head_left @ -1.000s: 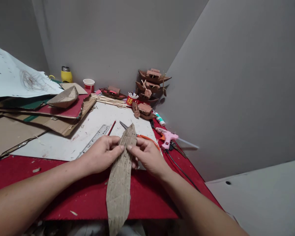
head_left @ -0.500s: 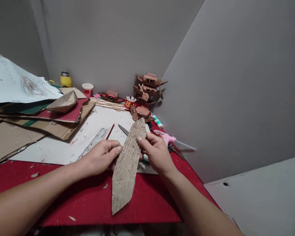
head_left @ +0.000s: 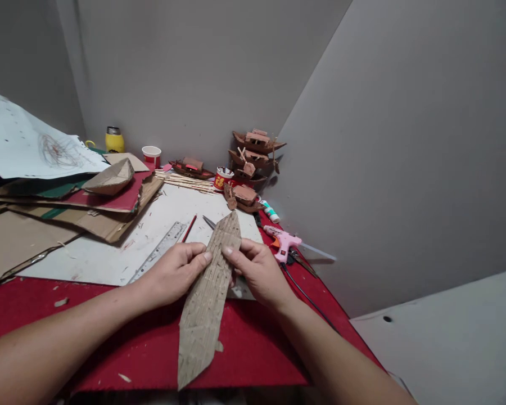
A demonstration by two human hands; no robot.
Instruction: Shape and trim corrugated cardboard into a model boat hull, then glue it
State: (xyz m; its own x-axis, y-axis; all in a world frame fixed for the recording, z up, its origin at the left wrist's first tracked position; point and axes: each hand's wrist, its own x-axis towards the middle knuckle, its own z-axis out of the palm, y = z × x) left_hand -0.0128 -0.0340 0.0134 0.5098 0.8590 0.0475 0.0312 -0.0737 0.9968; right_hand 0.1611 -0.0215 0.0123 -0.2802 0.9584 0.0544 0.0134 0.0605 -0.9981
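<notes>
Lower and nearer the left grip (head_left: 172, 277) than in the earlier head-view frame, the right grip (head_left: 263, 277) pinches one edge of the long, pointed, brown corrugated-cardboard strip (head_left: 208, 295), the left its opposite edge, presumably steadying it above the red cloth-covered desk (head_left: 130, 351).

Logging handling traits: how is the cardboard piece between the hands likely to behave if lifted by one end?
The cardboard piece is probably light, as it looks thin. It is likely stiff lengthwise: its near end juts past the left hand and right hand with no clear sag. It may fold at its creases.
</notes>
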